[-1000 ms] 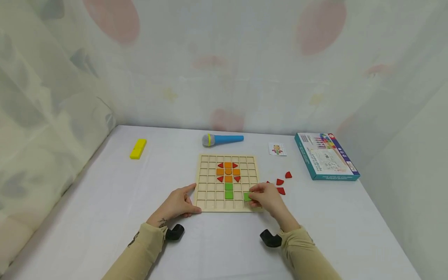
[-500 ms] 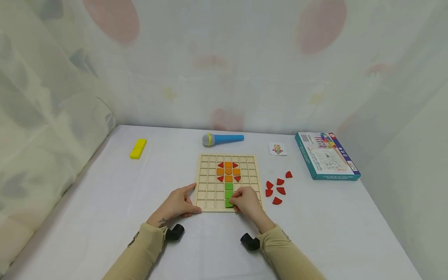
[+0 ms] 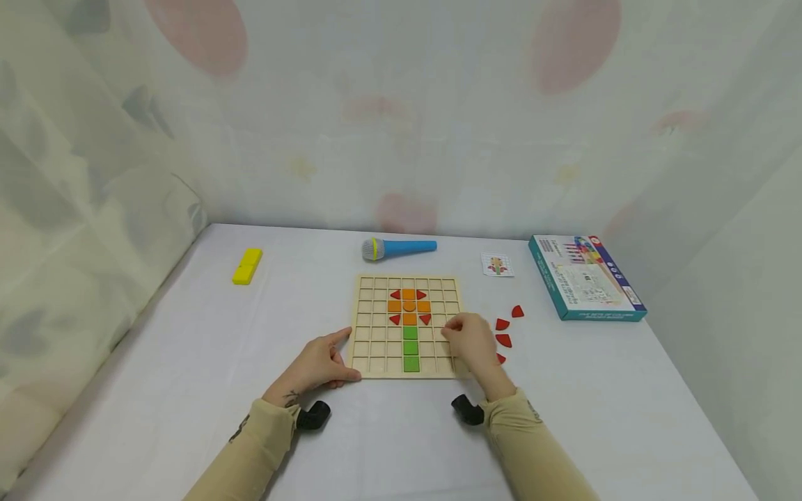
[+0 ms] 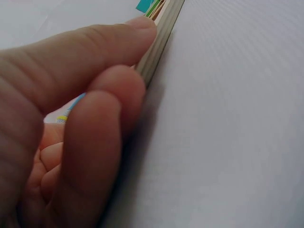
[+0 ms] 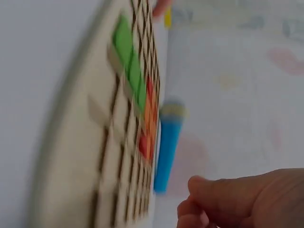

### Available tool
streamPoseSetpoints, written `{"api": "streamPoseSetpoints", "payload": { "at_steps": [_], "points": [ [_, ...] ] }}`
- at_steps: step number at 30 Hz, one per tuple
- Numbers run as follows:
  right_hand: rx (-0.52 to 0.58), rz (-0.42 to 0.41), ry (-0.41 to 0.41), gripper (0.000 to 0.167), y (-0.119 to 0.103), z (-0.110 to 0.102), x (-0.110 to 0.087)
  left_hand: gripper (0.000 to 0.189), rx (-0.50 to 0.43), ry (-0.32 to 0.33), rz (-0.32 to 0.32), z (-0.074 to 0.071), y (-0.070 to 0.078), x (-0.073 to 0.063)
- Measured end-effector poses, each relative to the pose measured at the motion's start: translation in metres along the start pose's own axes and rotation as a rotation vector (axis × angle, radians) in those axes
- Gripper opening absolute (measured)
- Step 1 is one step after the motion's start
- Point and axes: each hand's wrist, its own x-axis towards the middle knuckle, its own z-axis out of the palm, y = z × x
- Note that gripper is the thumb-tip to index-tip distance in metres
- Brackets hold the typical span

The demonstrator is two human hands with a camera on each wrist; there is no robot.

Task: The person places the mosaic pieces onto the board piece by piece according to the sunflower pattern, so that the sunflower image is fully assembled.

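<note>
A pale wooden grid board lies on the table, with orange and red pieces set in its upper half. Below them a column of green squares runs to the bottom row. My left hand holds the board's front-left corner, thumb at the front edge and index finger along the left side. Over the board's right part is my right hand, fingers curled and thumb against the fingertips, nothing seen between them. Several red wedge pieces lie just right of it; the hand hides some.
Behind the board lies a blue toy microphone. A small pattern card and a flat game box are at the back right. Yellow blocks lie at the back left. Draped cloth walls border the table.
My right hand has brought a green square to the bottom of the column, let go of it and moved back right. My left hand has stayed at the board's corner.
</note>
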Motion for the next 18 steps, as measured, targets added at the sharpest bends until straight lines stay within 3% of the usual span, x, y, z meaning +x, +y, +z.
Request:
{"api": "streamPoseSetpoints", "payload": {
  "at_steps": [3,8,14,18],
  "points": [
    [-0.167,0.057,0.049,0.019,0.014,-0.02,0.013,0.102,0.002,0.004,-0.002,0.0,-0.001,0.0],
    [-0.323,0.14,-0.045,0.024,0.036,-0.031,0.027,0.103,-0.002,0.003,0.002,0.0,-0.003,0.002],
    [-0.326,0.145,-0.064,0.019,0.046,-0.028,0.03,0.103,-0.009,-0.005,0.011,0.0,-0.004,0.002],
    [-0.23,0.146,-0.045,0.017,0.047,-0.027,0.03,0.103,-0.005,-0.005,0.01,0.001,-0.004,0.002]
  ]
}}
